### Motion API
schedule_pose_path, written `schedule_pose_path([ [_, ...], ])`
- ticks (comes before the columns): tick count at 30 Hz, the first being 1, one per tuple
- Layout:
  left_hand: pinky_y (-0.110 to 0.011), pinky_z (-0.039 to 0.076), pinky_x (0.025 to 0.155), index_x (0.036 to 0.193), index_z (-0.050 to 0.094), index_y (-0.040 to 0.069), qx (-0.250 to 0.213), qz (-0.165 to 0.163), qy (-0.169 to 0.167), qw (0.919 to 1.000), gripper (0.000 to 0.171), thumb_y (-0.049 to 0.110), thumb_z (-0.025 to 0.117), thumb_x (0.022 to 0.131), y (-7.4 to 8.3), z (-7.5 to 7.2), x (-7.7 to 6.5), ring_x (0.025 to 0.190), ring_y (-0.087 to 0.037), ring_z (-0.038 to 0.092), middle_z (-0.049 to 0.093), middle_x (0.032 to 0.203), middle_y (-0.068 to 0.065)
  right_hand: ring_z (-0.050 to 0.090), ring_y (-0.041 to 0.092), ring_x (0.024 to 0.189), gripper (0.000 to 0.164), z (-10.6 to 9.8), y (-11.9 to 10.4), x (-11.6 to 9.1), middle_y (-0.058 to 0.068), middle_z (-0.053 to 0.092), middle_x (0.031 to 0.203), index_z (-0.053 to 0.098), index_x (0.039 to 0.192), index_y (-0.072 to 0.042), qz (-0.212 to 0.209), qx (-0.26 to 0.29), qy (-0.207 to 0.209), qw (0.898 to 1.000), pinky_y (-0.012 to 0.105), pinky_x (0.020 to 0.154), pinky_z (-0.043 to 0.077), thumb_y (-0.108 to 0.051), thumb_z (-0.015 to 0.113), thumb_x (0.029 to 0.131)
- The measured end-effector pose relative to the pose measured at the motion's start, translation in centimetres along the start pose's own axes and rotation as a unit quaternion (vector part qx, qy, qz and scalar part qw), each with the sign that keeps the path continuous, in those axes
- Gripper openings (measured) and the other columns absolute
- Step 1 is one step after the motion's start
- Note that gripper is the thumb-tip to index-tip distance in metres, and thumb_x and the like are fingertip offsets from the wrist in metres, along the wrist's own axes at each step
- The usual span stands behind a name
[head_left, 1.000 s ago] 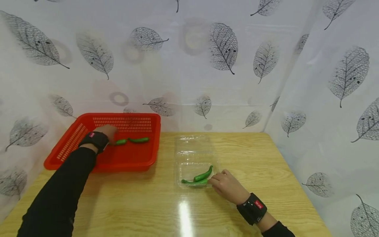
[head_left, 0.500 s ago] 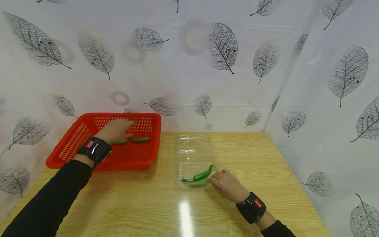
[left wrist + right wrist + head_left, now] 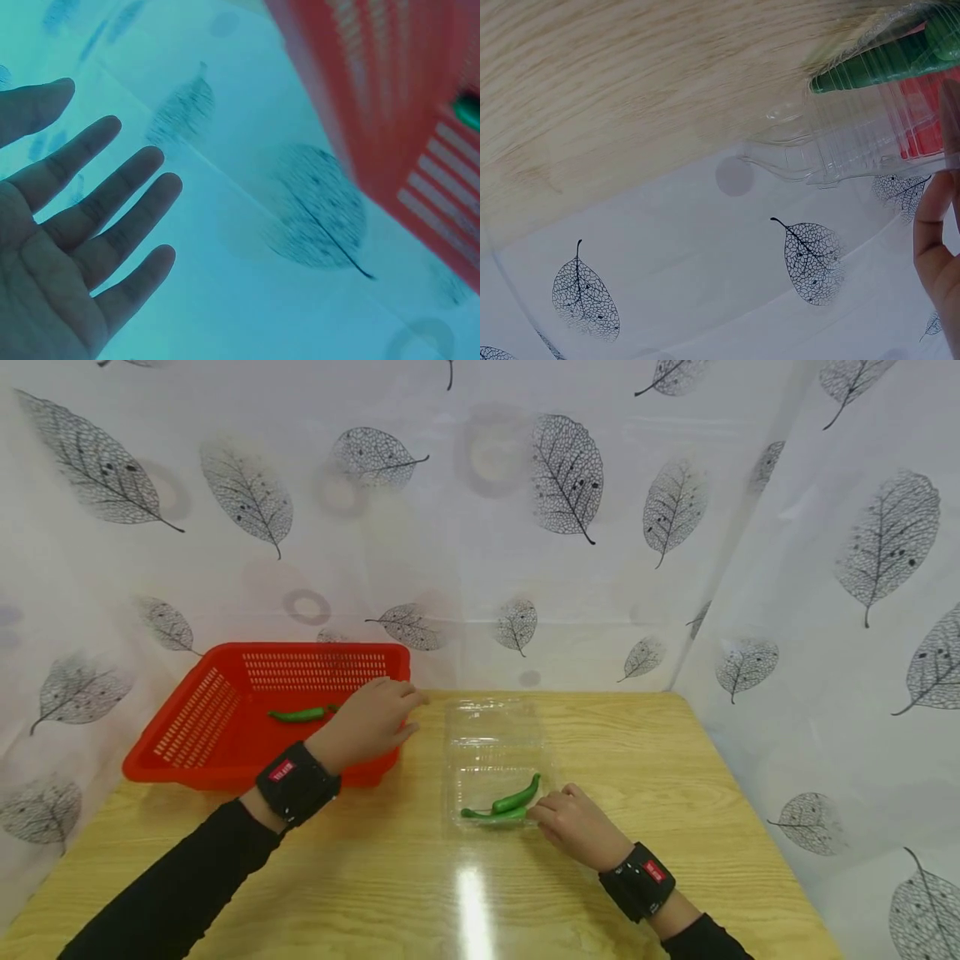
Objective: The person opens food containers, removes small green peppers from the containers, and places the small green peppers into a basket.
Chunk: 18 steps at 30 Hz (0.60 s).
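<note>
My left hand (image 3: pixel 371 722) hovers at the right rim of a red plastic basket (image 3: pixel 217 774). In the left wrist view its fingers are spread and hold nothing. A green chili pepper (image 3: pixel 298 715) lies in the basket, and behind my hand only the stem end of another (image 3: pixel 333 707) shows. My right hand (image 3: pixel 577 827) pinches the right front edge of a clear plastic clamshell box (image 3: pixel 480 783), whose lid (image 3: pixel 491 720) lies folded back. Two green chili peppers, a curved one (image 3: pixel 517 795) and a straighter one (image 3: pixel 491 817), rest in its front half.
A wooden table (image 3: pixel 360 868) carries the basket at the left and the box near the middle. White sheeting (image 3: pixel 465 543) with a leaf print hangs behind the table and along its sides.
My left hand has come up out of the basket and moved right, to its right rim, now in front of one pepper. My right hand and the box stay put.
</note>
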State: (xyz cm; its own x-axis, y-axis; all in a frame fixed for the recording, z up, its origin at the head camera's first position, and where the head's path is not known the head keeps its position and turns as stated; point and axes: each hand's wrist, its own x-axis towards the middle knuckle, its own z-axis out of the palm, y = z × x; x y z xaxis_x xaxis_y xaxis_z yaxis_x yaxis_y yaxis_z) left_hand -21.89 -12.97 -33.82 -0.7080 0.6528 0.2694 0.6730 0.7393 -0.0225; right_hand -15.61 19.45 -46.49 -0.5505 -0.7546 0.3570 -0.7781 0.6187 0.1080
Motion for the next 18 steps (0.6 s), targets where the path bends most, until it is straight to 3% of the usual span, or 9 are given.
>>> schedule_pose_path([
  [8,-0.041,0.047,0.092,0.109,0.064,0.010,-0.041,0.054,0.000,0.9977,0.030,0.021,0.070,0.083,5.0,2.6,1.3,0.098,-0.023,0.062,0.066,0.101,-0.006,0.062,0.005,0.074,0.024,0.0,0.1,0.0,-0.008,0.069,0.083,0.070,0.093,-0.017,-0.005,-0.005,0.006,1.000,0.024,0.069,0.038,-0.009,0.077,0.072],
  [14,-0.035,0.049,0.081,0.107,0.065,0.012,-0.027,0.081,-0.038,0.9957,0.026,0.025,0.067,0.084,7.2,5.9,2.8,0.088,-0.019,0.062,0.066,0.095,-0.003,0.062,0.005,0.075,0.023,0.0,0.1,0.0,-0.008,0.068,0.083,0.070,0.092,-0.017,-0.003,-0.007,0.011,1.000,0.024,0.069,0.038,-0.009,0.076,0.071],
  [18,-0.032,0.049,0.083,0.108,0.064,0.014,-0.004,0.091,-0.073,0.9931,0.026,0.029,0.065,0.086,8.0,8.1,3.9,0.089,-0.016,0.063,0.067,0.097,-0.001,0.062,0.005,0.074,0.023,0.0,0.1,-0.1,-0.008,0.068,0.082,0.070,0.091,-0.017,-0.008,-0.011,0.018,1.000,0.024,0.068,0.038,-0.010,0.077,0.070],
])
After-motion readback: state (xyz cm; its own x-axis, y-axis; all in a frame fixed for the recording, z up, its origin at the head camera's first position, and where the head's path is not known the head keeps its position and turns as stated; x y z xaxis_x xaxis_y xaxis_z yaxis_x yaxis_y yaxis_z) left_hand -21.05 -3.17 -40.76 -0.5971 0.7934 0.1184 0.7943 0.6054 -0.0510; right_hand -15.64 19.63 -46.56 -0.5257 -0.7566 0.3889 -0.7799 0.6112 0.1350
